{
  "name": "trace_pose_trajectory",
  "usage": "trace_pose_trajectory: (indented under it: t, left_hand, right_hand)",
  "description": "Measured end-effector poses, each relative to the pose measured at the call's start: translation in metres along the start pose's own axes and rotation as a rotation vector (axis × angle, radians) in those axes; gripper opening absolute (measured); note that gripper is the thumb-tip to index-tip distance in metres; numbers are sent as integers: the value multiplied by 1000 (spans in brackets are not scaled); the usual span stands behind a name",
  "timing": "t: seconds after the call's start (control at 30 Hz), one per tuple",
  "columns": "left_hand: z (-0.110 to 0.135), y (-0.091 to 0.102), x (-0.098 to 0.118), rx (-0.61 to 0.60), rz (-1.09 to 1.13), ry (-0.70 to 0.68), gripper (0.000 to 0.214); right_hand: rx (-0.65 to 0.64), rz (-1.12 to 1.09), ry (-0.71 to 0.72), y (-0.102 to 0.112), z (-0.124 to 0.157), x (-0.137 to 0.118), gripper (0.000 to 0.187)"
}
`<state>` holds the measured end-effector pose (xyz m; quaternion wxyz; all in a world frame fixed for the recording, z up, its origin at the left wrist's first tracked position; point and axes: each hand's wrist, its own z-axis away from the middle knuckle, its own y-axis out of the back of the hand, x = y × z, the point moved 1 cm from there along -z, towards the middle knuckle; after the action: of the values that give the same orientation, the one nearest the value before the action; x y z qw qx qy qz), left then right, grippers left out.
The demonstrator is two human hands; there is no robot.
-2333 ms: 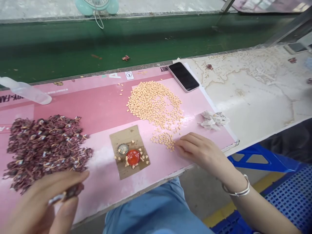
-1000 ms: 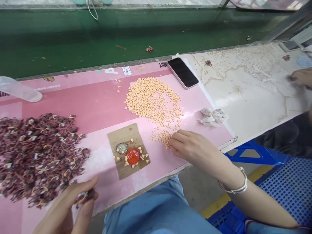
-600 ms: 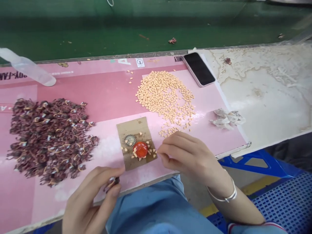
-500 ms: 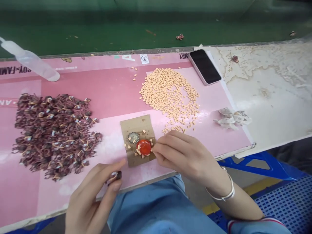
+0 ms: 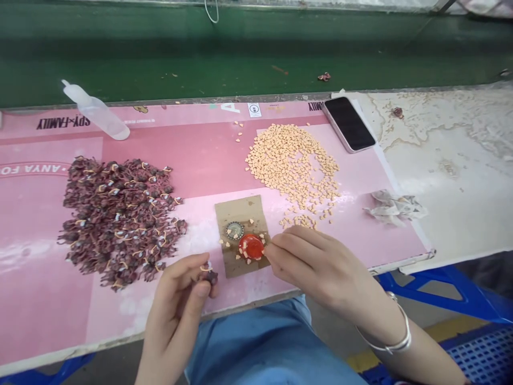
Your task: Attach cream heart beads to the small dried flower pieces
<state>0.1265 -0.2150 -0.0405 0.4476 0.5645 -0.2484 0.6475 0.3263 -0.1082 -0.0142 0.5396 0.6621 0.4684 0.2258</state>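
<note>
My left hand (image 5: 178, 294) pinches a small dark maroon piece (image 5: 210, 276) between thumb and fingers, near the table's front edge. My right hand (image 5: 316, 264) is closed in a pinch, its fingertips just right of a red cap (image 5: 251, 246) on a brown cardboard square (image 5: 240, 211). What the right fingers hold is too small to make out. A metal bottle cap (image 5: 234, 230) lies beside the red one, with small tan pieces scattered around. A big pile of maroon pieces (image 5: 120, 214) lies to the left. A spread of tan heart-shaped pieces (image 5: 294, 166) lies behind my right hand.
A pink mat (image 5: 192, 155) covers the table. A phone (image 5: 348, 124) lies at the back right, a clear squeeze bottle (image 5: 96, 111) at the back left, crumpled tissue (image 5: 395, 206) at the right. A green belt (image 5: 200, 53) runs behind. Blue crates (image 5: 460, 289) stand at the lower right.
My right hand moved left from the tan pile to the red cap. My left hand carried the maroon piece right, toward the cardboard square. The camera view shifted left.
</note>
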Motion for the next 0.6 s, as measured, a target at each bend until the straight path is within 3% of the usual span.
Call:
trace_pose_trajectory:
  t: [0.13, 0.23, 0.4, 0.6]
  left_hand:
    - [3, -10, 13, -58, 196, 146, 42]
    - [1, -12, 17, -116, 291, 241, 47]
    - [1, -12, 17, -173, 382, 308, 55]
    - [7, -18, 20, -98, 361, 273, 46]
  right_hand:
    - [195, -170, -59, 0, 0, -5, 17]
    - [322, -258, -83, -4, -2, -14, 17]
    - [396, -354, -162, -14, -7, -26, 20]
    - [435, -391, -176, -19, -10, -29, 20]
